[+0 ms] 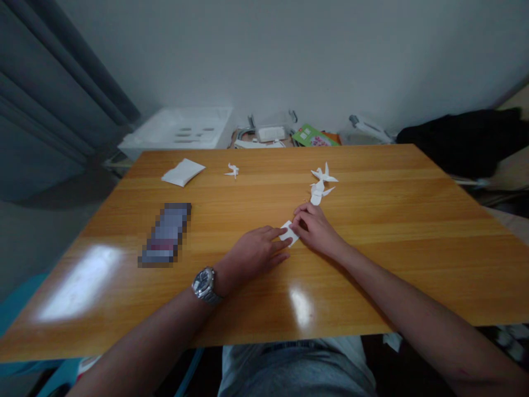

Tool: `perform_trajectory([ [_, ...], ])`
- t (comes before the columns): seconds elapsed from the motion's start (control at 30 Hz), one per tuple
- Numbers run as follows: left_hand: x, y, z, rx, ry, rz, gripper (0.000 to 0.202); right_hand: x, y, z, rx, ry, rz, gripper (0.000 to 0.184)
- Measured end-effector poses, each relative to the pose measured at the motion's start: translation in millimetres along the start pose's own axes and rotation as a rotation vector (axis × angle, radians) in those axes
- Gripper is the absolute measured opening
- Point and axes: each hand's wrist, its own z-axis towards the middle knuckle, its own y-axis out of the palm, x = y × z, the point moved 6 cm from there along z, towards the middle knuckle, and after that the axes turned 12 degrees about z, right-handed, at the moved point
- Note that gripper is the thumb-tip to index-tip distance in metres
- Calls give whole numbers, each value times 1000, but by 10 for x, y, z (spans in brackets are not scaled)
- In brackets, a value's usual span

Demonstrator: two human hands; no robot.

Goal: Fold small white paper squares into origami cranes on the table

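A small folded square of white paper lies on the wooden table in front of me. The fingers of my left hand are stretched out and spread, with the tips resting on the paper's left side and lower edge. At its right corner, my right hand pinches the paper between thumb and forefinger. Just beyond my right hand are white folded paper cranes, close together. A smaller paper crane sits apart, farther left.
A stack of white paper lies at the table's far left. Nearer is a phone, blurred out. Behind the table stand a white tray-like box, a green booklet and a dark cloth.
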Motion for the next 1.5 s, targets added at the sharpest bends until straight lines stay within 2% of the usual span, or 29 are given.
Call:
perform_trajectory([
  [0.17,-8,-6,-12,-28,11,17,41,-29,-10,3,3,2,-3,11],
  [0.37,-35,-34,-52,-52,72,-76,41,-57,-20,6,2,8,-4,11],
  [0.5,-56,-48,-56,-65,65,-133,40,-36,-27,1,-9,23,4,11],
  [0.63,-67,-49,-54,-52,42,-172,48,-21,-26,2,-18,26,21,11],
  [0.8,-50,-39,-63,-72,28,-136,48,-33,-47,26,-10,42,31,10],
  [0.93,-37,-41,-60,-84,4,-114,48,-89,-76,18,-61,18,40,7],
  [1.03,-25,-44,-59,-92,-9,-89,49,-123,-103,-11,-91,-4,-25,18],
  [1.17,-13,-39,-73,-107,-4,-62,49,-92,-119,-32,-102,45,-161,29],
  [1.33,-11,-23,-86,-108,23,-74,49,-26,-98,-10,-93,79,-202,21],
  [1.5,2,-25,-78,-85,51,-121,46,15,-114,27,-20,69,-199,8],
])
